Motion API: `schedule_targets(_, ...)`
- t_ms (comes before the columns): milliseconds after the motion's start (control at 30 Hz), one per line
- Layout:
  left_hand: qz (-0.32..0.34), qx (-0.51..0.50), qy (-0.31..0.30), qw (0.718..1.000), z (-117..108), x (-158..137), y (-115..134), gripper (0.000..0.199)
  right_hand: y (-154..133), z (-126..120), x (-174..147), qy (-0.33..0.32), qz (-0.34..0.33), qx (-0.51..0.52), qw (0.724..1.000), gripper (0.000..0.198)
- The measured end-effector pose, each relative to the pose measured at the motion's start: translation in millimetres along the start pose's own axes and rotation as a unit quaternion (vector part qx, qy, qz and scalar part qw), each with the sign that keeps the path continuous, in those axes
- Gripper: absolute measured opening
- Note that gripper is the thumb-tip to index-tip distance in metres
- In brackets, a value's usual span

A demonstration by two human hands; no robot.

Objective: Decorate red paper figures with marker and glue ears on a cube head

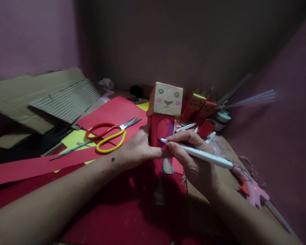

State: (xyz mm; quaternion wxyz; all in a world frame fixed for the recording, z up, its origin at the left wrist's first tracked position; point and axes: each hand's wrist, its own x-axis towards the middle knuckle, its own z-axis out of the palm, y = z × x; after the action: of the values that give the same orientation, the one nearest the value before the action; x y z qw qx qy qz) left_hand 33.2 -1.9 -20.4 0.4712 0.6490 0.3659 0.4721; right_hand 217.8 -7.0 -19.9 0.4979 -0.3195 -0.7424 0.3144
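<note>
A cardboard figure [167, 102] stands upright in the middle, with a square box head bearing a drawn animal face and a red paper body. On that body is a heart outline in purple, partly coloured at its right side. My left hand [140, 146] is wrapped around the body from the left, thumb across its front. In my right hand [193, 160] is a white marker [209, 157], pinched between thumb and fingers, its purple tip at the heart's lower left. A small blue-edged cardboard piece [167, 166] sits low on the figure's front.
Scissors [111, 136] with red and yellow handles lie on red paper [112, 110] at left. Cardboard sheets [40, 98] are behind them. A pink glue gun [252, 187] lies at right, with red tubes [207, 128], markers and a lidded jar [222, 119] farther back.
</note>
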Motion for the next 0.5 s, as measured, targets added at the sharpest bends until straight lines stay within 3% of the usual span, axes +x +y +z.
schedule_targets(500,0.001,-0.014,0.01,1.0,1.3,1.4,3.2,0.051,4.9,-2.5,0.8,-0.009,-0.021,-0.004,1.0,0.008)
